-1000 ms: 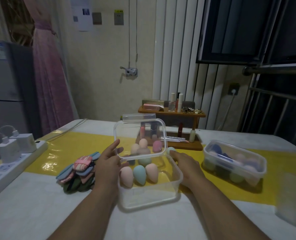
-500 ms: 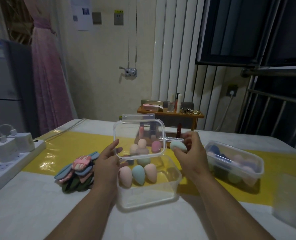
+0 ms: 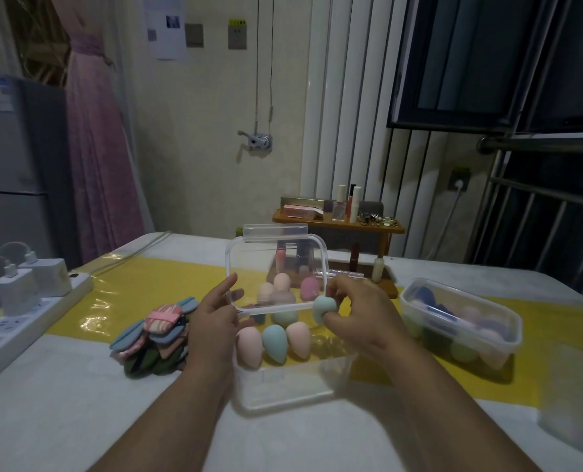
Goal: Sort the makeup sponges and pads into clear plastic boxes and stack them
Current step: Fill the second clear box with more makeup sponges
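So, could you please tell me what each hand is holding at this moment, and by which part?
The left hand grips the box lid at its lower left edge; the right hand pinches a green sponge by its right side.

Dim, warm indoor light, seemingly from overhead. Glare streaks the glossy yellow runner at left. Soft shadows sit beside the clear box. Wide-angle bending warps the edges; the right foreground corner is blurred, the window dark.
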`<state>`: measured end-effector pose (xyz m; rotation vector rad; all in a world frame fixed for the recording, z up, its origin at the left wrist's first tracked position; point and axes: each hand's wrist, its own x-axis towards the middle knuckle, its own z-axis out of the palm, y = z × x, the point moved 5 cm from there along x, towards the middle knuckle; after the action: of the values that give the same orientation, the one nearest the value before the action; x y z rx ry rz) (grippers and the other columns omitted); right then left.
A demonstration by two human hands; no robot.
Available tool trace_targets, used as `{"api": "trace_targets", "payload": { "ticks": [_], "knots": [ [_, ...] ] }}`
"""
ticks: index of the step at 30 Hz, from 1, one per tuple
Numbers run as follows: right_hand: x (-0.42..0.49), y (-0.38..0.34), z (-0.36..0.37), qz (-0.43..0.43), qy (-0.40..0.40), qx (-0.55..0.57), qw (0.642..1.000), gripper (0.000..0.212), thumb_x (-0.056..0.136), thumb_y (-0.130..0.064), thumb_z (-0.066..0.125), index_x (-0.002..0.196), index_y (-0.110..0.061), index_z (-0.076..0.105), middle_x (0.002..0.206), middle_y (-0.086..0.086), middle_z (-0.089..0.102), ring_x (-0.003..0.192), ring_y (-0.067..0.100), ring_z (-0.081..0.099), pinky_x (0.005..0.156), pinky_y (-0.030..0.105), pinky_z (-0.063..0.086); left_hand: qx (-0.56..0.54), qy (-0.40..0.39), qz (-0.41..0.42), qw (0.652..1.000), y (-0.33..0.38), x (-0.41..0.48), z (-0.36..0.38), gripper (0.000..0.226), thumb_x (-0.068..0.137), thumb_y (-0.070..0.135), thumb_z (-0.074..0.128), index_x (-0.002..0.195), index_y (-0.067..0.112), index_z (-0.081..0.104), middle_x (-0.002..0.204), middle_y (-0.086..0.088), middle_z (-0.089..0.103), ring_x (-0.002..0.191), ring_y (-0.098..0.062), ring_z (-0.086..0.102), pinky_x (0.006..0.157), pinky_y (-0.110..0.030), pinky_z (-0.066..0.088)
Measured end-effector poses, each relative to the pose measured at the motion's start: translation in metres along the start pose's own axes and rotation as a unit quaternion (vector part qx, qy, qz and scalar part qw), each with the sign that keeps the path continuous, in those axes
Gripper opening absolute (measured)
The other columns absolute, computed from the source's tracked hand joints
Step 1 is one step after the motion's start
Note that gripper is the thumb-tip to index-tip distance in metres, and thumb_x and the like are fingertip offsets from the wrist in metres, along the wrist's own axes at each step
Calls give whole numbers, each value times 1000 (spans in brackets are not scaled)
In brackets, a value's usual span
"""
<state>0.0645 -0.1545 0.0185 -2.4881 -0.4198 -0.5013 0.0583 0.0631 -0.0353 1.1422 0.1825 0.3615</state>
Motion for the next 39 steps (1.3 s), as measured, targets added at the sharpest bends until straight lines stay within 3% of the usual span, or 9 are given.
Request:
{"api": "trace_targets", "payload": {
  "ticks": [4,9,14,20,24,32,39],
  "knots": [
    [1,-1,1,21,-32,-45,998,18,72,-30,70,82,-35,57,93,-12,55,93,15,49,81,36,47,2,1,0,1000,0,-1,0,63,88,-16,29,121,23,65,122,-9,60,111,-27,59,73,-33,53],
    [1,3,5,64,-53,-55,995,34,70,-29,67,100,-42,59,100,-9,61,96,17,53,81,39,53,2,2,-1,1000,0,-1,0,62,88,-16,29,120,24,66,122,-9,60,108,-26,60,74,-34,54],
    [0,0,5,63,-49,-99,992,21,75,-32,69,94,-41,66,102,-9,61,98,15,51,83,32,49,4,2,3,1000,0,-1,1,63,87,-17,29,122,22,65,122,-11,60,108,-28,60,76,-36,54],
    [-2,-5,1,61,-39,-120,990,18,77,-34,69,94,-37,71,102,-8,58,100,17,51,86,32,48,4,4,-1,1000,1,-2,1,64,88,-16,28,127,19,63,121,-10,60,113,-29,58,74,-34,54],
    [0,-9,4,29,-53,-157,986,14,80,-37,67,94,-36,70,108,-14,55,107,13,45,93,32,39,3,7,2,1000,1,-3,1,64,88,-17,28,129,18,63,121,-10,60,109,-26,59,72,-32,53],
    [1,-8,2,40,-20,-137,990,10,80,-39,70,89,-34,72,112,-17,52,111,11,42,90,29,34,11,5,3,1000,2,-3,1,65,87,-16,28,127,20,63,121,-8,60,107,-22,59,72,-32,53],
    [1,-10,8,60,-92,-174,979,19,82,-43,70,100,-38,70,124,-12,51,120,17,40,99,35,32,9,6,-1,1000,1,-4,1,64,88,-16,29,128,20,63,122,-8,60,108,-23,59,74,-33,54]
  ]
}}
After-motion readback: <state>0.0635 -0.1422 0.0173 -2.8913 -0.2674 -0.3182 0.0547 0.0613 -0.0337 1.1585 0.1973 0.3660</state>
